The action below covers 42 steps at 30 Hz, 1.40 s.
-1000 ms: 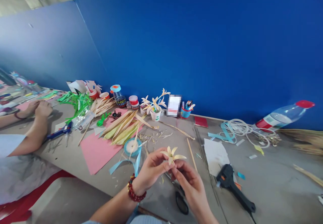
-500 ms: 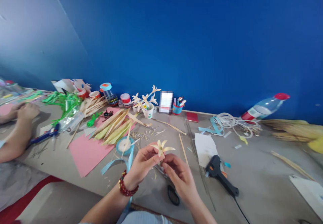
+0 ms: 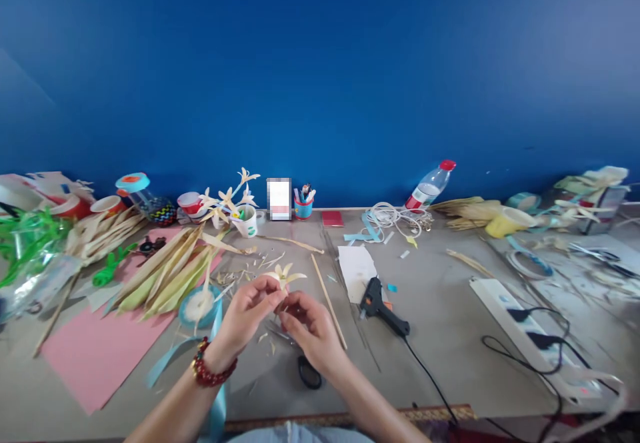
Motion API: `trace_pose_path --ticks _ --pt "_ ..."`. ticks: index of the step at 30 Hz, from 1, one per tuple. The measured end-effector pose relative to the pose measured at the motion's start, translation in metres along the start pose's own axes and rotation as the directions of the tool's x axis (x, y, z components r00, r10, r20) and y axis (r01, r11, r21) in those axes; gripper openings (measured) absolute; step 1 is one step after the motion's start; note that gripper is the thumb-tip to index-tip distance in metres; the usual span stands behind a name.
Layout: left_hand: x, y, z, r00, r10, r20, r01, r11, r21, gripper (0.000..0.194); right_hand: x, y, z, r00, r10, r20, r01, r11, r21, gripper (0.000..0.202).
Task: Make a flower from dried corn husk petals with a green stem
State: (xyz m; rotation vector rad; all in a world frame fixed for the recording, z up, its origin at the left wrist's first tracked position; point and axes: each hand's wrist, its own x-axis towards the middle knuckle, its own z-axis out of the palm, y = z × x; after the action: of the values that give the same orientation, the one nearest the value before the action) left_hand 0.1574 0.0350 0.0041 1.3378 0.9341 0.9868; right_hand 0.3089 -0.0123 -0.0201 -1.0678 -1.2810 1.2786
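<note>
My left hand [image 3: 250,313], with a red bead bracelet at the wrist, pinches a pale husk flower [image 3: 284,275] between thumb and fingers, petals upward. Just below the bloom, the closed fingertips of my right hand [image 3: 314,333] grip its base; how much stem lies between them is hidden. Beneath my hands lie scissors, whose black handle [image 3: 309,372] shows beside my right wrist. A roll of light blue ribbon [image 3: 187,310] rests left of my left hand, its loose end trailing behind my forearm. Trimmed husk scraps [image 3: 250,270] are scattered beyond my fingers.
A black glue gun [image 3: 383,308] touches white paper [image 3: 355,270] on the right. Husks [image 3: 165,270] lie over pink paper [image 3: 95,363] at left. Along the wall stand a cup [image 3: 247,224] of husk flowers and a tilted bottle [image 3: 427,188]. A corded power strip [image 3: 530,333] sits far right.
My view has turned right, so the table's things appear further left; the power strip has come into view and the co-worker's arms have left it. Both hands keep hold of the flower.
</note>
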Motion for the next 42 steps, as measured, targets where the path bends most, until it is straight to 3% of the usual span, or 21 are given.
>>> trace_pose_path --ticks 7,25,31,35,42 --pt "0.005 0.001 0.005 0.999 0.016 0.044 -0.017 1.0 0.021 0.018 0.003 -0.002 -0.001 0.999 -0.005 -0.037 0.007 0.999 0.048 0.024" --pt "0.003 0.0 0.013 0.998 0.006 -0.065 -0.01 0.998 -0.057 0.022 0.003 0.001 -0.013 0.999 -0.038 -0.008 0.038 0.999 0.008 0.024" --pt "0.006 0.011 0.009 0.991 0.081 -0.106 -0.097 0.983 -0.158 0.019 0.018 -0.01 -0.012 0.998 -0.068 0.001 0.068 0.997 -0.04 0.022" --pt "0.012 0.021 0.005 0.981 0.152 -0.12 -0.18 0.946 -0.27 0.014 0.037 -0.026 -0.008 0.995 -0.096 -0.005 0.096 0.993 0.061 0.022" --pt "0.023 0.051 0.0 0.939 0.289 -0.188 -0.335 0.895 -0.295 0.012 0.055 -0.059 0.015 0.985 -0.17 0.003 0.165 0.956 0.242 0.02"
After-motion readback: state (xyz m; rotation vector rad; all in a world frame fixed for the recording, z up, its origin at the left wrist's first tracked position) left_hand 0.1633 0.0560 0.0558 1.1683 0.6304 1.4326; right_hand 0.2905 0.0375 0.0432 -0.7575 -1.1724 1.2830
